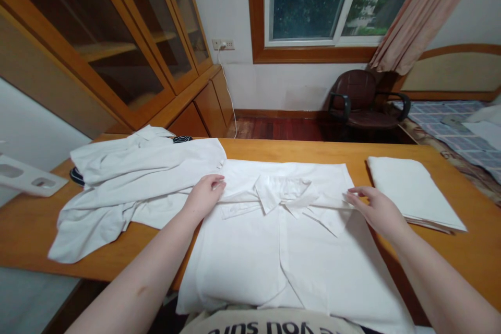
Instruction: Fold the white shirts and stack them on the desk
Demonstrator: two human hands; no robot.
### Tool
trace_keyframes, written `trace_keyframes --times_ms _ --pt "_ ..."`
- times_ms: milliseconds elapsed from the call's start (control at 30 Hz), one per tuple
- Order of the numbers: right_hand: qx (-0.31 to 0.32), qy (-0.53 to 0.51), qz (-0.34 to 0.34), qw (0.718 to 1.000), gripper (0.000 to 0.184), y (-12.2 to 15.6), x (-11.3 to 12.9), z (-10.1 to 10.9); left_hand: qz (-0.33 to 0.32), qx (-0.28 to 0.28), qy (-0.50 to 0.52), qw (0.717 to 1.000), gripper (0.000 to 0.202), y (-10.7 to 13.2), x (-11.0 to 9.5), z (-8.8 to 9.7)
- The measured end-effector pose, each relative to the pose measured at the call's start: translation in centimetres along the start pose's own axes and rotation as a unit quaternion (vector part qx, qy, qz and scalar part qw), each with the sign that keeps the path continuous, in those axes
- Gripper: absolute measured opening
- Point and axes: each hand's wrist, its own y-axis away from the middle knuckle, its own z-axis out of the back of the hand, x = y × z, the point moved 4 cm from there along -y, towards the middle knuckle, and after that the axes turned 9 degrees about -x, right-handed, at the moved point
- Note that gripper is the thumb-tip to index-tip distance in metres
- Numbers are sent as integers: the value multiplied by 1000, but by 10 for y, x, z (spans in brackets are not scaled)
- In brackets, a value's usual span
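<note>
A white collared shirt (242, 250) lies front side up on the wooden table, its collar (285, 190) toward the middle and its lower part hanging near my body. My left hand (205, 195) pinches the fabric at the shirt's left shoulder, fingertips together. At the opposite shoulder, my right hand (371, 206) grips the edge between thumb and fingers. White cloth also extends flat beyond the collar, toward the far table edge. Close beside my left hand is a loose, crumpled white garment (144, 177). A neatly folded white garment (410, 190) rests just past my right hand.
The wooden table (430, 159) runs across the view. A white plastic piece with cut-outs (33, 177) sits at the left edge. Behind are a glass-door cabinet (117, 36), an office chair (358, 99), a bed (462, 120) and a window (313, 0).
</note>
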Motion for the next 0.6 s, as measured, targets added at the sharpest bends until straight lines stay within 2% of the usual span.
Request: trace_keyframes --times_ms 100,167,267,333,400,500,600 --pt "61 -43 63 995 35 9 24 -17 -50 80 32 995 42 14 -27 -21" --pt "82 -67 90 990 43 14 41 -30 -80 132 49 987 54 23 -47 -36" --pt "79 -76 103 989 61 14 61 -45 -95 156 74 980 64 28 -72 -51" --pt "85 -69 113 988 56 12 71 -50 -93 144 80 982 57 26 -83 -52" --pt "92 -56 162 981 39 12 77 -48 -121 133 76 981 41 25 -88 -47" --pt "89 -25 297 950 27 26 79 -40 -234 147 51 960 22 36 -90 -36" --pt "88 -1 389 917 35 50 70 -39 -332 179 -5 926 29 59 -81 -32"
